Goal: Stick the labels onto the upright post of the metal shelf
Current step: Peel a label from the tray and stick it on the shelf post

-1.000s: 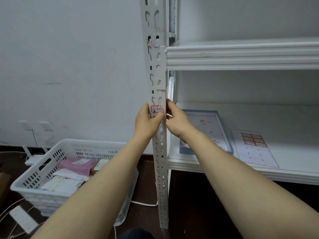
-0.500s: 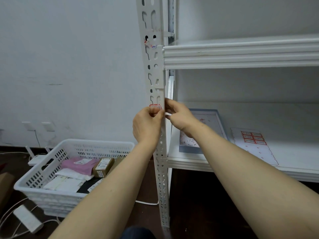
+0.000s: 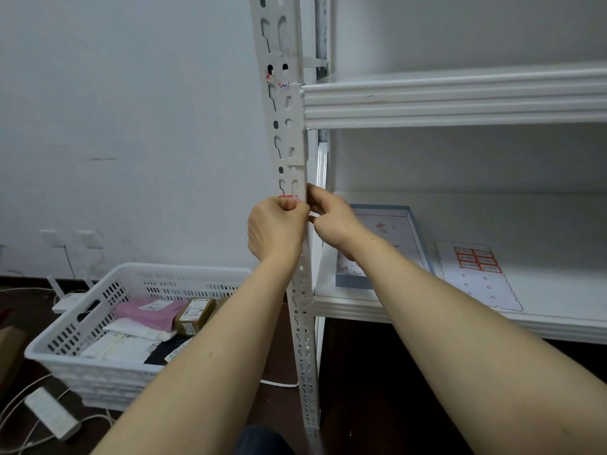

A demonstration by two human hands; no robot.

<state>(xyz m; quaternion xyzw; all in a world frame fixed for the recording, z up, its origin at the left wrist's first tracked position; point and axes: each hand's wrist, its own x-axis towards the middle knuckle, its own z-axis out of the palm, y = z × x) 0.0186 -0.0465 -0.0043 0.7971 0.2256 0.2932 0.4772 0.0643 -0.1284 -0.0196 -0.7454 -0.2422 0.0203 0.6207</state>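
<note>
Both hands on the upright post (image 3: 289, 133): my left hand (image 3: 276, 229) presses the red-bordered label (image 3: 289, 197) flat, right hand (image 3: 331, 218) pinches the post's 3 o'clock edge. Next: smooth firmly, then release.

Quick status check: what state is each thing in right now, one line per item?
Left hand: pressing the label against the post.
Right hand: gripping the post's right edge.
Label: on the post, mostly covered by fingers.
Post: upright; older torn label higher up.
Label sheet: flat on the shelf, some labels left.
Tray: open, on the shelf.
Basket: on the floor, holding parcels.
</note>
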